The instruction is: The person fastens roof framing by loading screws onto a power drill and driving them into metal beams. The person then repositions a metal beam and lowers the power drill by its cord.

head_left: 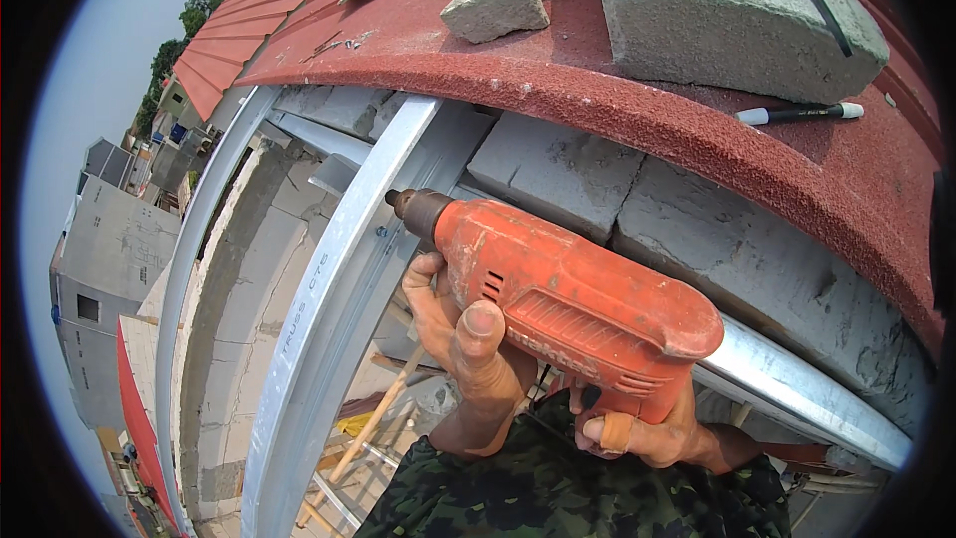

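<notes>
An orange-red power drill (578, 289) lies across the middle, its dark chuck (423, 211) pointing left at a silver steel roof truss (329, 269). My right hand (642, 433) is closed round the drill's handle, with a tan bandage on one finger. Under the front of the drill body, my left hand (460, 329) grips it, thumb up along its side and a finger bent near the chuck. The chuck's tip is close to the truss's side; whether it touches, I cannot tell. A small bolt head (381, 232) sits in the truss just below the chuck.
Above runs a red rough-edged ledge (558, 90) over grey blocks (558, 164). On it rest a large concrete block (727, 20), a broken piece (496, 8) and a black-and-white marker (800, 114). Another steel truss (189, 249) stands left; a drop with poles (383, 413) shows below.
</notes>
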The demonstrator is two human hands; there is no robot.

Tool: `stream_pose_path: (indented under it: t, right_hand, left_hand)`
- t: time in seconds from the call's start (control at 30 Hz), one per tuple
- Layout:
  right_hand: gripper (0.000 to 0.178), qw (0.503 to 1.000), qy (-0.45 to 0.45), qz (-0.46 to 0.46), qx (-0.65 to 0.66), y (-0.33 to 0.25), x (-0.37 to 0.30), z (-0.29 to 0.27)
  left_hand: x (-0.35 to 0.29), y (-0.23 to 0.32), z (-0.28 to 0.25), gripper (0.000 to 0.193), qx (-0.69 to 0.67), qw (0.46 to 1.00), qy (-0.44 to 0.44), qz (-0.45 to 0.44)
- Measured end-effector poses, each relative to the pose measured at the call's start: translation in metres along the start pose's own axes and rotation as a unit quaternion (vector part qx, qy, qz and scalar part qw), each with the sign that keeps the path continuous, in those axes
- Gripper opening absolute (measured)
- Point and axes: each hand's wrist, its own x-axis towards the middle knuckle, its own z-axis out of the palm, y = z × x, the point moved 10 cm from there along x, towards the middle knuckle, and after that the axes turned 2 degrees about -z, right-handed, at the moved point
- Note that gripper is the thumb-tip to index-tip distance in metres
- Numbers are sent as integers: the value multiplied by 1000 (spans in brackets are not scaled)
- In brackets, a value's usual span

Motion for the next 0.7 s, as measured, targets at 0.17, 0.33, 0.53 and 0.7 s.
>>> stream_pose_path:
  t: [0.17, 0.33, 0.53, 0.7]
  right_hand:
    - [66, 1000, 0, -3, 0, 1, 0, -1]
    - [67, 1000, -5, -16, -2, -2, 0, -1]
    - [67, 1000, -1, -18, 3, -4, 0, 2]
    - [42, 996, -27, -90, 4, -15, 4, 1]
  left_hand:
    - [0, 0, -1, 70, 11, 1000, -2, 4]
    - [-2, 2, 5, 71, 13, 1000, -4, 0]
    - [0, 2, 4, 70, 7, 1000, 3, -2]
    - [0, 0, 5, 70, 21, 1000, 7, 0]
